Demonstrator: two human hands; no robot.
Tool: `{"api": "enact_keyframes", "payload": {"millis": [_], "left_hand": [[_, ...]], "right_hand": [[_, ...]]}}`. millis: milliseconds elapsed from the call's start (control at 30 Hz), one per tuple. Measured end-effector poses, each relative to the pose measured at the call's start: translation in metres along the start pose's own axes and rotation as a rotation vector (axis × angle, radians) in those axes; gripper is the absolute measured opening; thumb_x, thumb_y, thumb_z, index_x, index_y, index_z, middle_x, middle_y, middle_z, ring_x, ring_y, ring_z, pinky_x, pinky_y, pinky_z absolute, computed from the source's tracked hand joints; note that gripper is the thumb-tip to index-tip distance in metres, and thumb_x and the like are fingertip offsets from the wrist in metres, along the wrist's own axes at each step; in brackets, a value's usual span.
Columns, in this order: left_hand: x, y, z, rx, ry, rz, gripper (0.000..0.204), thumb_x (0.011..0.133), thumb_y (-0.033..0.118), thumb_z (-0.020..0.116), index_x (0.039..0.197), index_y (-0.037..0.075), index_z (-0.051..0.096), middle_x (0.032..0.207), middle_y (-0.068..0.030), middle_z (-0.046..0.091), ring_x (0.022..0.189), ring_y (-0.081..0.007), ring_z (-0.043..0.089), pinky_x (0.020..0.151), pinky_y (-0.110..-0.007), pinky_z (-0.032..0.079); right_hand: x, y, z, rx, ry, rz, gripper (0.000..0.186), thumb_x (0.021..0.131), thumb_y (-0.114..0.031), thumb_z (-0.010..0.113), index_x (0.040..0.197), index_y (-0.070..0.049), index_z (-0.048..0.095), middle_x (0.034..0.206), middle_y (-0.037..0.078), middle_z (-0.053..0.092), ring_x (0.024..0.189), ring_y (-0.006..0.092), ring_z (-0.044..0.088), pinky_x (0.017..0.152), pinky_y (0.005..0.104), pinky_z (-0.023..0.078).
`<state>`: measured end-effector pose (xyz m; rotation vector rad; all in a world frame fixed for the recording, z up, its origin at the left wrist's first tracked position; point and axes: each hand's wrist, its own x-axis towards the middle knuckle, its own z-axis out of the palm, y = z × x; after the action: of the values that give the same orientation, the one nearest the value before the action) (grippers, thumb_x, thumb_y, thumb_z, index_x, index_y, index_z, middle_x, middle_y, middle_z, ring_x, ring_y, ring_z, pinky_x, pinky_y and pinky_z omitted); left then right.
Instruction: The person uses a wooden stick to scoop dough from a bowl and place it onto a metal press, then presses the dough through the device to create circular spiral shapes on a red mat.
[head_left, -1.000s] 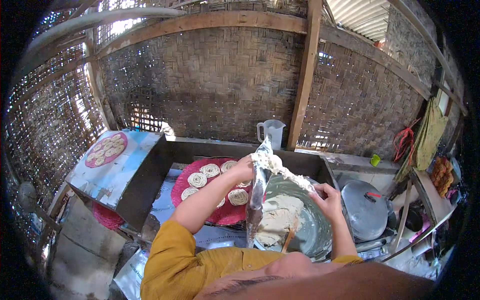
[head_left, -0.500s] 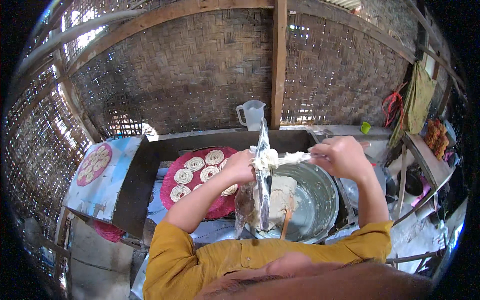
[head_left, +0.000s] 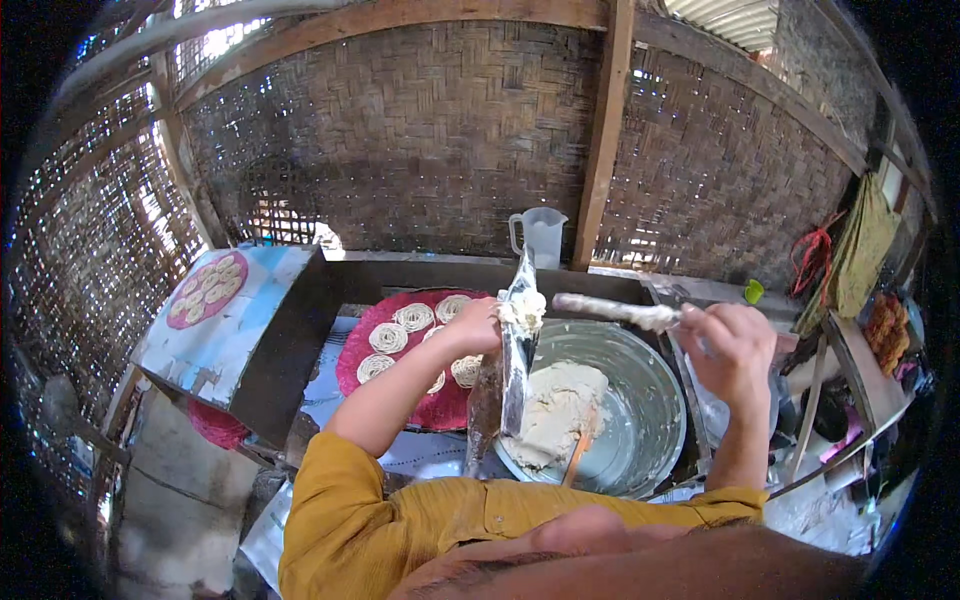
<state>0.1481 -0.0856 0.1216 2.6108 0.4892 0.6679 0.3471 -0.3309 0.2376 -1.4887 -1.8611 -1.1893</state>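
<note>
Dough fills the upper part of a long, shiny metal dough press; a pale lump of dough bulges from it. My left hand is closed on the press's left side, its fingertips partly hidden by the press. My right hand grips a dough-smeared stick, which points left with its tip a little apart from the lump. Below, a big metal basin holds a mass of dough with a wooden spatula stuck in it. Left of the press lies a red round mat with several coiled noodle-like nests.
A clear plastic jug stands on the ledge behind. At the left, a box with a blue-white top bears another round of nests. A small green cup and a wooden shelf are to the right.
My right hand has drawn the stick away from the dough lump, and its end is now free of it. My left hand stays at the press. The whole view has shifted slightly.
</note>
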Motion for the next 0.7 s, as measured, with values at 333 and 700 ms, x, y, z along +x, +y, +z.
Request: {"api": "enact_keyframes", "payload": {"millis": [333, 700], "left_hand": [[0.003, 0.056, -0.010, 0.208, -0.180, -0.157, 0.030, 0.066, 0.033, 0.056, 0.087, 0.011, 0.061, 0.082, -0.0155, 0.059, 0.078, -0.0327, 0.056, 0.068, -0.039, 0.045], [0.003, -0.014, 0.006, 0.062, -0.092, -0.077, 0.032, 0.064, 0.028, 0.060, 0.088, 0.008, 0.060, 0.086, -0.0157, 0.060, 0.081, -0.0308, 0.057, 0.071, -0.035, 0.045]], "right_hand": [[0.011, -0.024, 0.023, 0.056, -0.181, -0.196, 0.018, 0.063, -0.015, 0.059, 0.081, -0.014, 0.058, 0.061, 0.000, 0.047, 0.058, 0.0161, 0.050, 0.051, 0.0295, 0.039], [-0.007, -0.020, 0.018, 0.161, -0.006, -0.019, 0.030, 0.058, -0.014, 0.066, 0.087, -0.015, 0.060, 0.061, 0.000, 0.050, 0.055, 0.0189, 0.051, 0.050, 0.0327, 0.041]]}}
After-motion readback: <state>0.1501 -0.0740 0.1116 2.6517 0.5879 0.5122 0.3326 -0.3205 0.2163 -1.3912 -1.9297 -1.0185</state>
